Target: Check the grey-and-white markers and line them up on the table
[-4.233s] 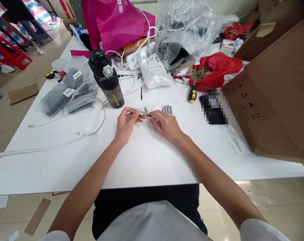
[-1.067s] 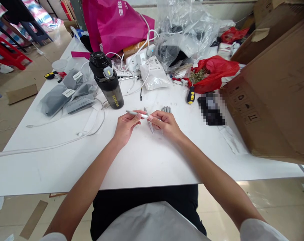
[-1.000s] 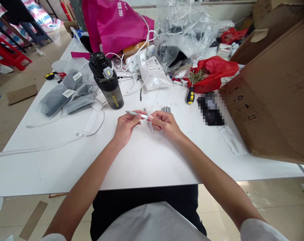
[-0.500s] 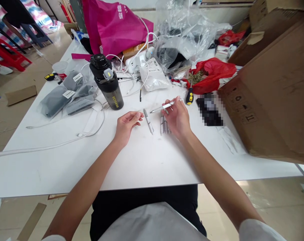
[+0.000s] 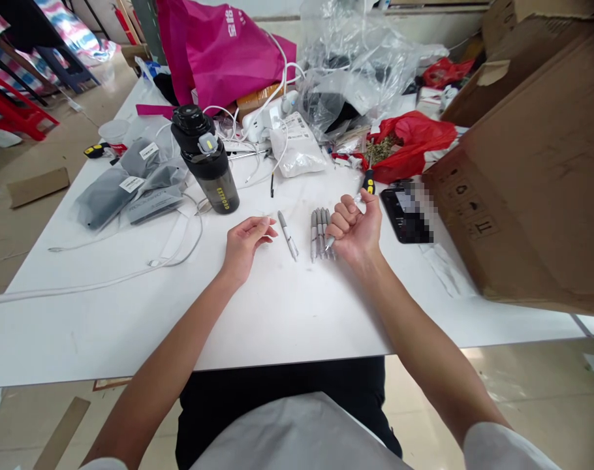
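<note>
Left hand: the left hand point(image 5: 245, 245) lies palm down on the table, fingers loosely curved and empty, just beside a lone silver-grey pen point(image 5: 288, 235).
Right hand: the right hand point(image 5: 356, 225) is raised on its wrist and curled into a fist around a slim pale pen point(image 5: 329, 243); only the pointed tip shows, so the rest is probably hidden in the fist.
Hands: apart, with the lone pen and a row of grey metal-barrelled pens point(image 5: 320, 234) between them.
Pens: the row lies side by side on the white table point(image 5: 277, 313), its right end just under the fist's tip.
Nearby: a yellow-and-black screwdriver point(image 5: 369, 183) lies just beyond the right hand.
</note>
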A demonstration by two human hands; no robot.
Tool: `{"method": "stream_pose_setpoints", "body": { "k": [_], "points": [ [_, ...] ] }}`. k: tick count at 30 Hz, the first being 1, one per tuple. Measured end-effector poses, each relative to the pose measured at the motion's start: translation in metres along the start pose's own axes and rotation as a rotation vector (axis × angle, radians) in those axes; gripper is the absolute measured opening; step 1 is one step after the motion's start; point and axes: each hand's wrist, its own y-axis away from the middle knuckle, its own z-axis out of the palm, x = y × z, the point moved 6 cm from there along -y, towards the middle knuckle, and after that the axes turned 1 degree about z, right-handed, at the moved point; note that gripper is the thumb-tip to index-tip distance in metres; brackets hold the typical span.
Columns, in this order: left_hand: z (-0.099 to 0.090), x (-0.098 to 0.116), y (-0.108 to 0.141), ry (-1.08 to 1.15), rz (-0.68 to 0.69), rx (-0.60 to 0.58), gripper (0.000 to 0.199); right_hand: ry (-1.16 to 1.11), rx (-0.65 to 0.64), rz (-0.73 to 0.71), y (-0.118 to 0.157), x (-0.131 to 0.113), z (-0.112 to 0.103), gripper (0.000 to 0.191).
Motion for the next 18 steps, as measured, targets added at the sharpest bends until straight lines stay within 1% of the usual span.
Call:
{"method": "stream_pose_setpoints", "body": {
  "k": [4, 8, 13, 16, 18],
  "points": [
    [0.0012, 0.0013, 0.0006, -0.022, -0.005, -0.004, 0.030, -0.032, 0.031, 0.002, 0.0001, 0.0015, -0.0049, 0.061],
    [0.0014, 0.0013, -0.0003, -0.029, 0.006, -0.005, 0.028, -0.066, 0.010, 0.006, 0.0017, 0.0000, -0.0020, 0.057],
    [0.0029, 0.0037, 0.0012, -0.131, 0.077, -0.035, 0.025, -0.200, -0.030, 0.072, 0.0026, 0.0019, 0.0034, 0.052],
    [0.0057, 0.0063, 0.0038, -0.200, 0.113, -0.066, 0.026, -0.289, -0.018, 0.112, 0.0025, 0.0040, 0.0044, 0.049],
    [0.0073, 0.0073, 0.0050, -0.229, 0.120, -0.081, 0.027, -0.303, -0.001, 0.119, 0.0023, 0.0047, 0.0034, 0.050]
  ]
}}
